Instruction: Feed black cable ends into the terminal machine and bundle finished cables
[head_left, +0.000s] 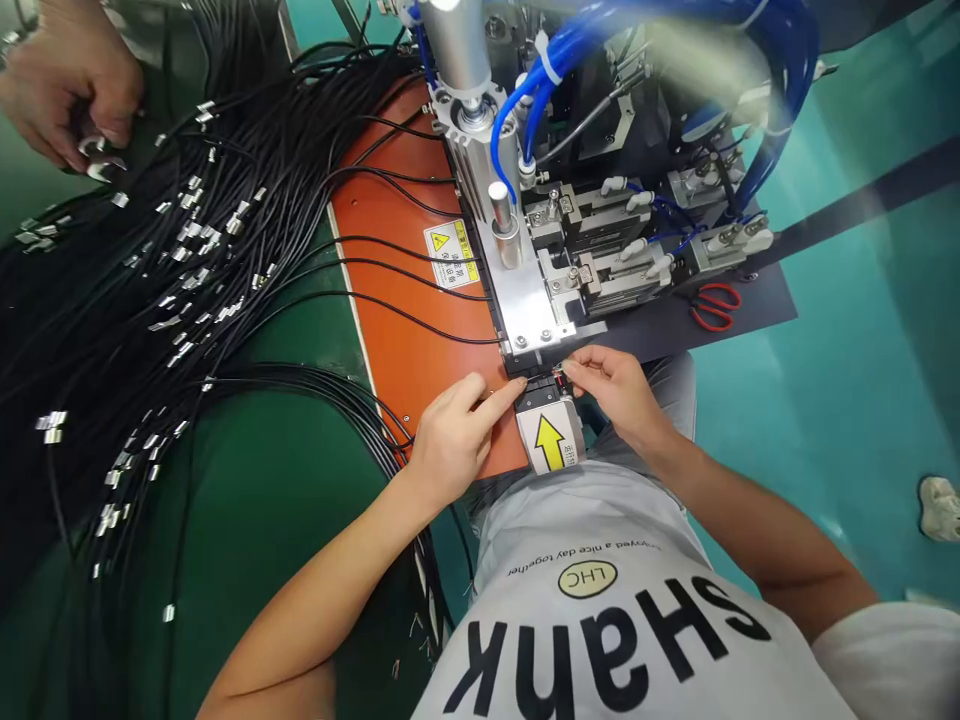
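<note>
My left hand (459, 432) rests on the orange board with its index finger stretched to the black track (538, 388) at the machine's near end. Its other fingers are curled, and what they hold, if anything, is hidden. Across the track, my right hand (611, 390) pinches thin wire ends (560, 378) that show a bit of red. Just below both fingertips is a white plate with a yellow arrow (550, 441). Several black cables (420, 318) run over the orange board (390, 235) into the side of the track.
A large heap of black cables with shiny metal ends (202, 240) covers the green table (285, 560). Another person's hand (71, 85) holds something at upper left. Pneumatic cylinders (615, 240) and blue hoses (559, 75) stand beyond my hands. Red-handled scissors (715, 306) lie right.
</note>
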